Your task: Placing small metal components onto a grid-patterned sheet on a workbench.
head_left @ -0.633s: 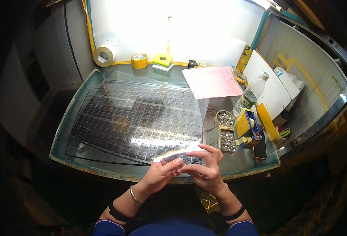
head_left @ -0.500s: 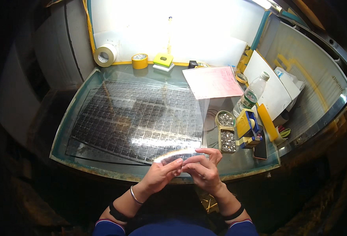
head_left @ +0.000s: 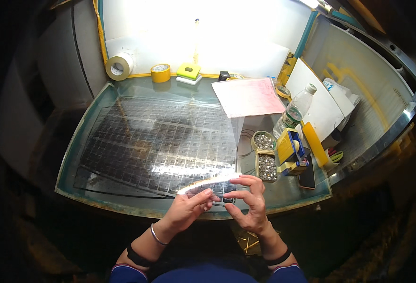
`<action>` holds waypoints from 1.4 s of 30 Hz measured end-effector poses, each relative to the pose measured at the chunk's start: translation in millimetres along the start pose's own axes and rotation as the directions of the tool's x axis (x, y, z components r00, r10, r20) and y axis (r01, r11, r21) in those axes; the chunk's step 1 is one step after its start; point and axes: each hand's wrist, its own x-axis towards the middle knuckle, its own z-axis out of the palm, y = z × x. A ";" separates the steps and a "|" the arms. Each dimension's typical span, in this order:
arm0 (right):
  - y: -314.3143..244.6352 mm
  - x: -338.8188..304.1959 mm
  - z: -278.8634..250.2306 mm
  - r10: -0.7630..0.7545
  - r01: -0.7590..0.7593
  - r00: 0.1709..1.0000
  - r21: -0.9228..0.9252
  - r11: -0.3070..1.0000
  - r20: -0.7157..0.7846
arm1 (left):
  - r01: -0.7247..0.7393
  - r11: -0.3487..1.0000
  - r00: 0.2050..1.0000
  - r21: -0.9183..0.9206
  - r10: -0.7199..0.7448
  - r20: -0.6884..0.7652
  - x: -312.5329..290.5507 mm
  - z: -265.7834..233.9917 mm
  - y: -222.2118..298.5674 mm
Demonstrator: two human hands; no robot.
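A clear, curved plastic film (head_left: 207, 183) with a bright reflection along its far edge is raised over the near edge of the table. The thumb and fingers of my left hand (head_left: 185, 209) pinch its near side. To the right, my right hand (head_left: 251, 202) has its thumb and index finger spread apart beside the film's near corner, while its upper fingers touch the right end. Dark printed marks show at that corner. Beyond my hands, a large transparent sheet with a dark grid pattern (head_left: 156, 137) lies flat on the glass-topped table (head_left: 71, 162).
Right of the sheet stand a round tub (head_left: 264, 140) and a square tub (head_left: 266, 166) of small shiny pieces, a yellow-and-blue tape dispenser (head_left: 290, 148), a phone (head_left: 307, 179) and a plastic bottle (head_left: 295, 113). Behind are a pink paper (head_left: 250, 96), yellow tape (head_left: 160, 73) and a white roll (head_left: 119, 66).
My right thumb and index finger have parted from their pinch near the left fingertips, uncovering the film's dark-marked corner. My left hand keeps its grip. The whole view has shifted slightly.
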 end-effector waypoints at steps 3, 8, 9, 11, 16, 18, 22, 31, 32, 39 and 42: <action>1.0 -0.8 -0.5 -0.005 0.005 1.000 -0.004 1.000 0.001 | 0.004 1.000 1.000 0.010 -0.004 -0.010 0.2 2.7 1.5; 1.0 -1.2 -2.0 -0.002 0.002 1.000 0.033 0.999 -0.015 | 0.020 1.000 1.000 0.015 -0.020 -0.018 -1.3 4.2 3.4; 1.8 -1.5 -2.3 -0.003 0.004 1.000 0.042 0.999 -0.019 | 0.026 1.000 0.999 0.017 -0.026 -0.023 -1.2 4.3 3.3; 3.8 -2.8 -2.1 0.016 -0.015 1.000 0.077 0.997 -0.021 | 0.032 0.999 0.999 0.020 -0.031 -0.028 -1.0 4.3 3.3; 7.3 -5.9 -4.6 0.058 -0.048 0.997 0.162 0.986 -0.054 | 0.018 0.999 1.000 0.028 -0.017 -0.017 -0.3 4.2 2.5; 10.1 -8.5 -5.5 0.079 -0.061 0.994 0.212 0.975 -0.077 | 0.015 0.999 1.000 0.029 -0.014 -0.015 0.1 4.0 2.4; 7.8 -10.0 -11.3 0.169 -0.150 0.984 0.250 0.957 -0.056 | 0.023 1.000 1.000 0.021 -0.023 -0.010 0.6 3.2 2.6; 9.6 -10.3 -13.4 0.187 -0.159 0.980 0.301 0.940 -0.065 | 0.019 0.999 1.000 0.028 -0.019 -0.012 1.3 2.6 2.9; 9.4 -10.0 -13.2 0.187 -0.155 0.980 0.319 0.935 -0.071 | 0.020 0.999 1.000 0.026 -0.020 -0.011 1.4 2.7 2.9; 8.4 -9.9 -10.5 0.202 -0.172 0.976 0.290 0.941 -0.077 | 0.018 1.000 1.000 0.019 -0.017 -0.007 1.4 2.0 2.7; 7.9 -9.6 -11.1 0.179 -0.152 0.980 0.259 0.954 -0.086 | 0.017 1.000 1.000 0.018 -0.017 -0.007 1.3 1.9 2.9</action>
